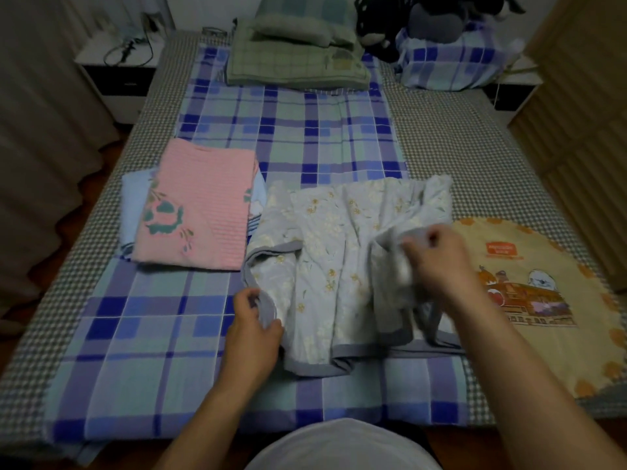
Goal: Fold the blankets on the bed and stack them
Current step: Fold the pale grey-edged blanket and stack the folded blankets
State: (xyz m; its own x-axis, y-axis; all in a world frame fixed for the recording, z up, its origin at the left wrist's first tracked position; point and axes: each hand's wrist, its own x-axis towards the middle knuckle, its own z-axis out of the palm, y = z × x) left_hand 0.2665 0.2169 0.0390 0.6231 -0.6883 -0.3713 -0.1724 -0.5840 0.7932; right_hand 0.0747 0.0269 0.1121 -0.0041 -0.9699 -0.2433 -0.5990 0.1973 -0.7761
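1. The left hand (pixel 255 325) pinches the grey-bound edge of a rumpled pale-blue floral quilted blanket (pixel 339 266), which lies on the blue-and-green plaid bed sheet (pixel 163 351).
2. The right hand (pixel 437 256) clutches a bunched fold of the same blanket, lifted a little off the bed.
3. Just right of the right hand lies a cream blanket printed with a cartoon train (pixel 529 293), spread flat.
4. Beyond the left hand, a folded pink striped blanket with green flowers (pixel 200 205) rests on a folded light-blue blanket (pixel 134 205).
5. Far beyond both hands, a folded green checked quilt (pixel 295 67) carries a pale green pillow (pixel 291 30).
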